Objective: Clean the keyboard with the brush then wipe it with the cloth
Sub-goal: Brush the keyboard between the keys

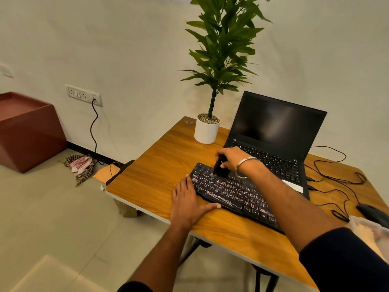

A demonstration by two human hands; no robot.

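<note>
Both forearms reach in from the bottom edge, dark sleeves pushed up. On the wooden table (160, 165) the left hand (187, 201) lies flat with fingers spread, the thumb against the near edge of the keyboard (231, 192), probably to keep it from sliding under the strokes. The right hand (233, 160), a metal bangle (245, 167) on its wrist, is clamped around a dark brush (219, 167) held steeply, its pale bristles touching the far left keys. That placing suggests the brushing starts at one corner and works along the rows. Pale dust or smears show across many keys, so the brushing step looks far from done. No cloth is certain on the table; a checked rag (81, 165) lies on the floor by the wall. White lettering on the keyboard's front edge reads roughly "ZEBRONICS". Behind it stands an open laptop (275, 131), its screen dark, beside a potted plant (210, 123).
</note>
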